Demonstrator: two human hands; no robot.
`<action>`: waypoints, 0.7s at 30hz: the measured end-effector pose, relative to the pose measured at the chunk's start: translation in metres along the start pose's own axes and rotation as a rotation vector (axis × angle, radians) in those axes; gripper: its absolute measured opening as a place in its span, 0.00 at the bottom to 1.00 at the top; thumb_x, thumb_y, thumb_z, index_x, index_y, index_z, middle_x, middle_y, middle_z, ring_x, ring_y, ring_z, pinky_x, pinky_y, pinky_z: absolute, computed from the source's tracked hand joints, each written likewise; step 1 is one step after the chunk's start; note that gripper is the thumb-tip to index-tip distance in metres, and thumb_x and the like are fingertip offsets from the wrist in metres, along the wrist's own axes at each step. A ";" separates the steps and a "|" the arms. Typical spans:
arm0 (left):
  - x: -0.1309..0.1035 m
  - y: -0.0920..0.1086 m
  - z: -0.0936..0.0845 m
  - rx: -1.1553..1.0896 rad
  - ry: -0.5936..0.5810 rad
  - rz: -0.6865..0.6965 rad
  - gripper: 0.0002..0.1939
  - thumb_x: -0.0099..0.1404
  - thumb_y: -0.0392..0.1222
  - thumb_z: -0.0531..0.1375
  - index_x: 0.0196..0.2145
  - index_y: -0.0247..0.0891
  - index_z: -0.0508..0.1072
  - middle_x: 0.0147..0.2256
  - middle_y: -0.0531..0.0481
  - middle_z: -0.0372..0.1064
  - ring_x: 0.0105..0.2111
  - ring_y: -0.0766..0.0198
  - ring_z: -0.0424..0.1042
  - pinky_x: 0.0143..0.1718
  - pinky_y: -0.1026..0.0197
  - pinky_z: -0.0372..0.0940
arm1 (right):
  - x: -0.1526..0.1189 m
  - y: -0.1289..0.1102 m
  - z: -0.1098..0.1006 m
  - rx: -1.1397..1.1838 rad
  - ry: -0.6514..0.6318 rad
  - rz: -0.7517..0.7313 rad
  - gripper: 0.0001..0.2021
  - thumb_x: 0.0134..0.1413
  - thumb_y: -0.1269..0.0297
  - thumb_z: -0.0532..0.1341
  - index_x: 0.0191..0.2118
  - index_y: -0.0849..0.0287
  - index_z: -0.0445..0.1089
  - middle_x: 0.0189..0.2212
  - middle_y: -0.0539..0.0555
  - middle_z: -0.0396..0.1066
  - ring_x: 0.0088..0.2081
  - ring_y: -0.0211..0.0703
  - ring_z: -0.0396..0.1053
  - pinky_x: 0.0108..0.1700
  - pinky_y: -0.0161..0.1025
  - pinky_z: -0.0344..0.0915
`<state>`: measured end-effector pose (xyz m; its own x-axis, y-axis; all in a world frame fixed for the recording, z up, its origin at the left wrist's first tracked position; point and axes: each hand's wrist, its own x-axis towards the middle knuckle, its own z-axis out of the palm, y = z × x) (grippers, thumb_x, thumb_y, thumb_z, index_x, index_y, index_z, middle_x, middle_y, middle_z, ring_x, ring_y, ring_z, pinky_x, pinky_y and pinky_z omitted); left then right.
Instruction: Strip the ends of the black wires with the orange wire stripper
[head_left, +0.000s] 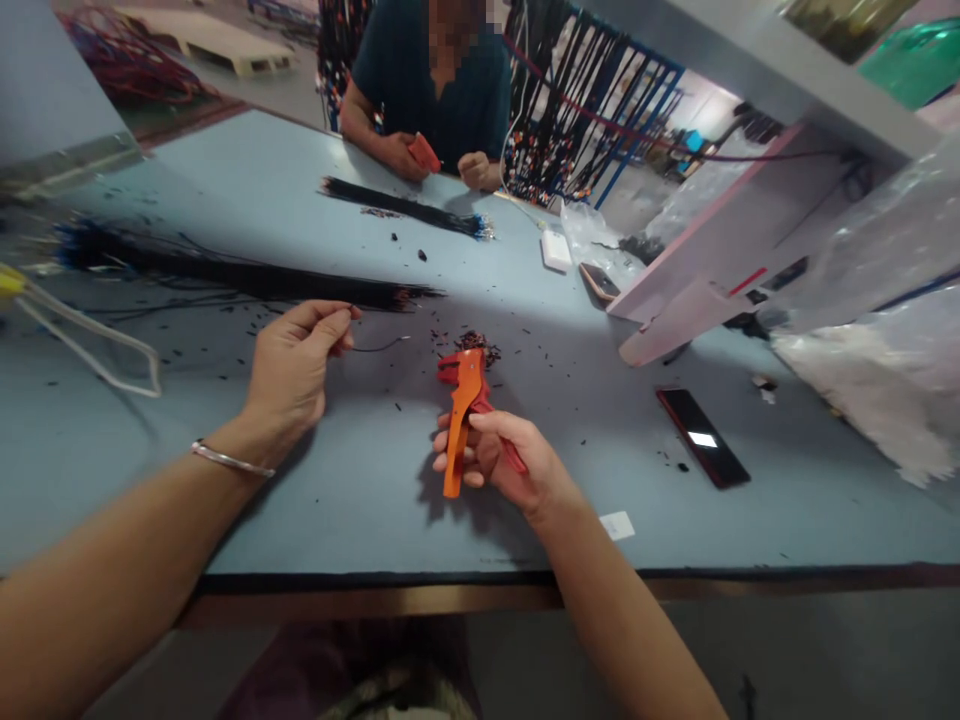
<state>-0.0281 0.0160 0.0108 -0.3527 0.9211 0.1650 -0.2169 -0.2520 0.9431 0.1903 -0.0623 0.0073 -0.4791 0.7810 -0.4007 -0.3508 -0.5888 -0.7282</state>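
My left hand (294,365) pinches a thin black wire (375,349) between thumb and forefinger; its free end points right, with a pale tip. My right hand (506,460) is wrapped round the handles of an orange and red wire stripper (469,385), held upright over the table with its jaws facing left. The wire's end and the stripper's jaws are apart. Behind my left hand lies a long bundle of black wires (277,278) with coppery ends on the right. Small dark scraps of insulation (474,345) are heaped just beyond the stripper.
Across the table (360,480) a person holds a red tool (425,153) near a second wire bundle (405,207). A phone (703,438) lies at right, with a white sticker (617,525) nearer me. A shelf post (705,240) rises at right. A yellow-and-white wire-like frame (97,340) is at left.
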 end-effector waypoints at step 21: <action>0.014 0.011 -0.003 -0.044 0.131 -0.074 0.10 0.56 0.23 0.58 0.24 0.33 0.75 0.17 0.56 0.63 0.17 0.74 0.58 0.16 0.73 0.52 | -0.013 -0.023 0.033 -1.867 0.340 -0.129 0.15 0.53 0.47 0.57 0.33 0.54 0.70 0.23 0.48 0.69 0.26 0.39 0.62 0.28 0.36 0.44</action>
<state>-0.0376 0.0251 0.0222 -0.4490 0.8919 0.0536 -0.2856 -0.2001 0.9372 0.1782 -0.0658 0.0472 -0.2871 0.9346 -0.2099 0.9396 0.2322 -0.2515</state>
